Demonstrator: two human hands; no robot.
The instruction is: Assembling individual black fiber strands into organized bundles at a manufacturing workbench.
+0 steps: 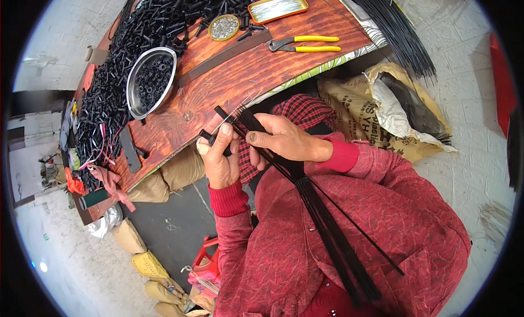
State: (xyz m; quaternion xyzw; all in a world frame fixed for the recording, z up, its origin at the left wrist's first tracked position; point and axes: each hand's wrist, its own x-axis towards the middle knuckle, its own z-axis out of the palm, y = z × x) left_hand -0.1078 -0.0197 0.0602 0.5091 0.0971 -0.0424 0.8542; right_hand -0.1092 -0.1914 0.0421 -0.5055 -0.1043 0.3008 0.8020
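- In front of the chest, just below the edge of the worktop, the left hand (219, 156) has its grip closed around a small black plastic tube piece (208, 136), with the thumb pressed on top of it.
- The right hand (277, 138) has its grip closed on a bundle of thin black rods (322, 218), near the upper end of the bundle; the rest of the bundle runs down across the red jacket to the lap.
- Thin silvery wire tips (238, 108) stand out between the two hands, and one seems to meet the tube piece.
- I judge the work to be early or in the middle: only one piece is at the rods, while a very large heap of black tube pieces (117, 76) lies on the reddish wooden worktop (229, 79), and more fill the round steel bowl (151, 81).
- The yellow-handled pliers (305, 44) lie untouched on the worktop, well apart from the hands.
- Hard to make out: whether the wire is already inside the tube piece, because the fingers cover the joint. How many rods already carry pieces, I cannot tell. The heap is cut off at the upper rim.
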